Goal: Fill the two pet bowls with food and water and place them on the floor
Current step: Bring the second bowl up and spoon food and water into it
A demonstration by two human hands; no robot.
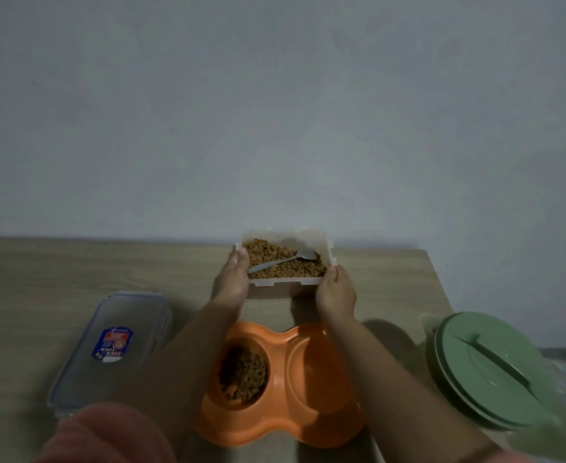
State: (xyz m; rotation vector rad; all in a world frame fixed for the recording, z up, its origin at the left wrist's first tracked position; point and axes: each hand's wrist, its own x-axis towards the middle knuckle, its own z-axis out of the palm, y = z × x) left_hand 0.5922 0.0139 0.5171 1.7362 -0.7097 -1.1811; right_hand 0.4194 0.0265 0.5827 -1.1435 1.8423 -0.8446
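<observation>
Left hand [233, 277] pressing flat against left side of clear food box [286, 264], fingers straight. Right hand [336, 290] curling around box's near right corner. Box sitting at far edge of wooden table [41, 275], holding dry kibble [283, 262] and gray spoon [286, 260]. Orange double pet bowl [295, 385] sitting near, between arms: left cup holding kibble, right cup dry. Clear lid [111, 349] lying at left. Green lidded jug [488, 369] standing at right.
</observation>
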